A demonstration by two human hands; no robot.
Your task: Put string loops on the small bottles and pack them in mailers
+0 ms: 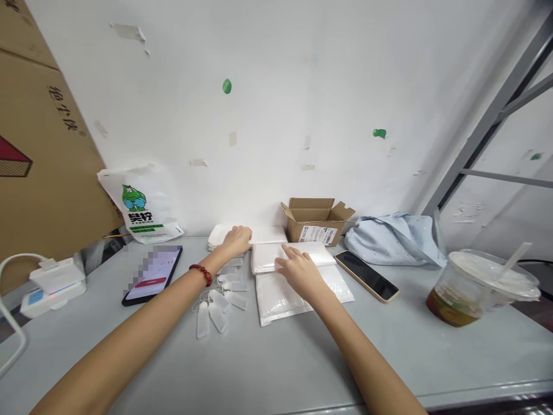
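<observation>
My right hand (298, 270) lies on a folded white bubble mailer (319, 253), its fingers spread and pressing flat. Under that is another white bubble mailer (280, 297), its bubbled surface facing up. My left hand (237, 239), with a red bead bracelet (201, 275) on the wrist, is closed at the near edge of a white stack (270, 234) against the wall. What its curled fingers hold, if anything, is hidden. Several translucent tags with loops (218, 317) lie in a loose cluster below my left hand.
An open cardboard box (317, 223) stands behind the mailers. Left are a lit phone (158, 274), a white printed bag (149, 207) and a charger (58, 276). Right are a dark phone (367, 275), a pale blue cloth bundle (393, 237) and a drink cup (470, 282).
</observation>
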